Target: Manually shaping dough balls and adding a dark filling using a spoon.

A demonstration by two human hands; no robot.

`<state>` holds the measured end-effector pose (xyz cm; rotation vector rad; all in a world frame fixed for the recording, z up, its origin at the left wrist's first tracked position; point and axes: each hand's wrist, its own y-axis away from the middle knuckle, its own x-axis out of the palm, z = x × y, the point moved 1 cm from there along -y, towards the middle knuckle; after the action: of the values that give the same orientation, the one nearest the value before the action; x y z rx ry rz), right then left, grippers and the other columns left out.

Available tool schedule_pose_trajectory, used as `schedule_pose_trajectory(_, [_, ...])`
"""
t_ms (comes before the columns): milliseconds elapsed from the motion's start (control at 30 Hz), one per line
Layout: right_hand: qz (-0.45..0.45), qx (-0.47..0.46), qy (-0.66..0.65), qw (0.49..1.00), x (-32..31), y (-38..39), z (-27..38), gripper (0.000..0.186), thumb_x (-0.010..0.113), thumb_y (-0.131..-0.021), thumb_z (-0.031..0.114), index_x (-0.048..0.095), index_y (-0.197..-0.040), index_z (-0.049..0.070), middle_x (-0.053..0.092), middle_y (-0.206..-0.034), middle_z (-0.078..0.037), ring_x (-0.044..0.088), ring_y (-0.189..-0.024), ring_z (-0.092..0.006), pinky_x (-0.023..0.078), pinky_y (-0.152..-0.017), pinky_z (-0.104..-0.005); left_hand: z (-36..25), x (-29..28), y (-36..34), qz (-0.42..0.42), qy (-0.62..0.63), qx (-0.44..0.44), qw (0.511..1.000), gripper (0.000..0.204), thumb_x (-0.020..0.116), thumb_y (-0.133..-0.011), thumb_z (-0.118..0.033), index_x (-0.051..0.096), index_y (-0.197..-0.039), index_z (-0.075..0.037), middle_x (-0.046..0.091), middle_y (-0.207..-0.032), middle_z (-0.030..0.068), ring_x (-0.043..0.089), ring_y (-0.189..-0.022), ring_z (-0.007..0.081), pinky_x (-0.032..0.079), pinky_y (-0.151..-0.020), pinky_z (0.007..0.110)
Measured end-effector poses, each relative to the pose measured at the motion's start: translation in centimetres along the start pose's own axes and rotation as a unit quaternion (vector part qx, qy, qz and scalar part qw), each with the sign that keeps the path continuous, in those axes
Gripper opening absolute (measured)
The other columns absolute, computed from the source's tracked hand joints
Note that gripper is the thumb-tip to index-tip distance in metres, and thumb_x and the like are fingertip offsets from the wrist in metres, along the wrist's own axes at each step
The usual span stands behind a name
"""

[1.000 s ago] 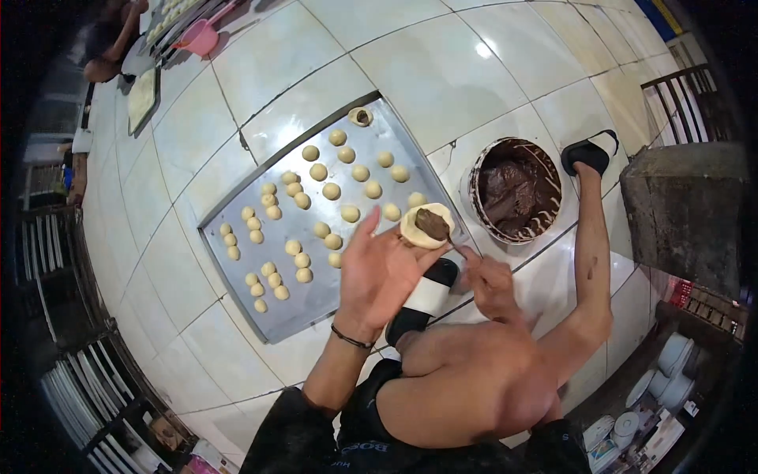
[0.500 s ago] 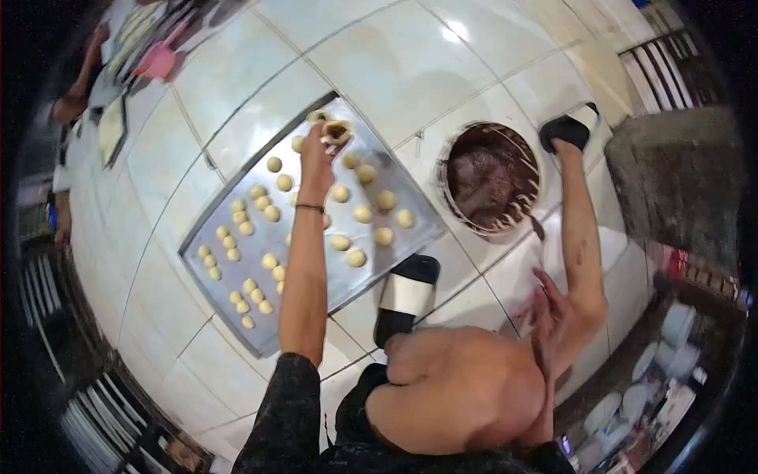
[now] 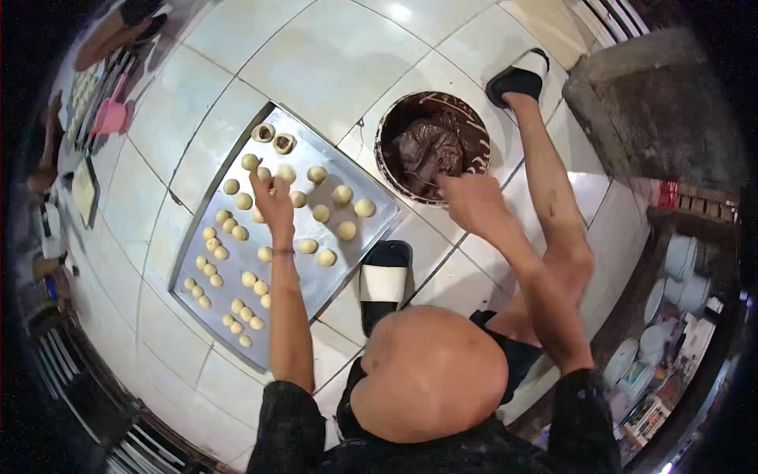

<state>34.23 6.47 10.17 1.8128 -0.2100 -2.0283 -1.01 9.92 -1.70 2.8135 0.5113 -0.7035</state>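
Note:
On a metal baking tray [image 3: 193, 272], my left hand [image 3: 272, 201] reaches over pale dough balls [image 3: 231, 187]. Its fingers are stretched out and apart. One fingertip touches a dough ball [image 3: 249, 162] near the far left edge. Two hollowed dough pieces with dark filling [image 3: 283, 143] sit at the tray's far corner. My right hand [image 3: 474, 204] is closed at the near rim of a round bucket [image 3: 381, 150], around a spoon whose thin handle [image 3: 425, 182] runs into thick dark brown paste [image 3: 430, 146]. The spoon's bowl is hidden.
My feet in black and white slides [image 3: 384, 278] [image 3: 519, 77] stand beside the tray and right of the bucket. A grey block [image 3: 655, 107] stands at right. White dishes [image 3: 683, 268] are stacked lower right. A pink scoop [image 3: 110, 116] and another person's arm [image 3: 49, 150] are far left.
My left hand has left the filled dough piece at the far corner and come nearer to the plain balls. My right hand has moved from beside my knee to the bucket and gripped the spoon.

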Motion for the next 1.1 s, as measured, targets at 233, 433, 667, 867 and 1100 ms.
schedule_pose_trajectory(233, [-0.029, -0.041, -0.317, 0.947, 1.5, 3.8, 1.4, 0.012, 0.057, -0.092, 0.007, 0.064, -0.093, -0.003, 0.066, -0.077, -0.014, 0.055, -0.061, -0.0292, 0.045, -0.060, -0.0402, -1.0, -8.3, 12.8, 0.054, 0.515, -0.192, 0.834, 0.031, 0.055, -0.102, -0.021, 0.058, -0.130, -0.009, 0.057, -0.125, 0.0034, 0.053, -0.108, 0.0160, 0.042, -0.099, 0.031])
schedule_pose_trajectory(433, [0.035, -0.012, -0.590, 0.807, -0.5, 7.7, 7.1, 0.014, 0.060, -0.100, 0.013, 0.065, -0.098, 0.000, 0.063, -0.078, -0.004, 0.050, -0.058, -0.0120, 0.040, -0.054, -0.0266, -2.7, -8.5, 17.6, 0.120, 0.577, -0.263, 0.764, 0.030, 0.057, -0.098, -0.010, 0.055, -0.128, -0.007, 0.060, -0.110, 0.0097, 0.059, -0.102, 0.0193, 0.048, -0.095, 0.035])
schedule_pose_trajectory(667, [-0.014, -0.224, -0.610, 0.760, -2.6, 5.3, 17.2, 0.020, 0.061, -0.097, 0.005, 0.069, -0.115, -0.001, 0.071, -0.089, -0.005, 0.058, -0.060, -0.0121, 0.046, -0.055, -0.0236, -9.5, -4.3, 20.3, 0.207, 0.376, -0.052, 0.902, 0.031, 0.057, -0.098, -0.007, 0.054, -0.128, -0.002, 0.063, -0.114, 0.0129, 0.063, -0.100, 0.0225, 0.051, -0.091, 0.032])
schedule_pose_trajectory(867, [-0.101, -0.261, -0.593, 0.755, -1.4, 5.8, 16.5, 0.038, 0.060, -0.090, -0.006, 0.069, -0.126, 0.000, 0.076, -0.092, -0.007, 0.061, -0.063, -0.0162, 0.047, -0.056, -0.0263, -10.3, -7.9, 17.9, 0.192, 0.640, -0.338, 0.663, 0.036, 0.051, -0.106, -0.016, 0.051, -0.134, 0.006, 0.062, -0.130, 0.0181, 0.059, -0.122, 0.0275, 0.046, -0.108, 0.040])
schedule_pose_trajectory(1100, [-0.131, -0.235, -0.463, 0.845, 2.4, 7.3, 13.6, 0.043, 0.060, -0.088, -0.006, 0.068, -0.130, 0.003, 0.075, -0.087, -0.007, 0.057, -0.059, -0.0167, 0.046, -0.054, -0.0282, -12.0, -11.0, 14.7, 0.188, 0.792, -0.234, 0.532, 0.036, 0.042, -0.105, -0.007, 0.046, -0.137, 0.011, 0.052, -0.144, 0.0258, 0.051, -0.135, 0.0357, 0.035, -0.122, 0.048])
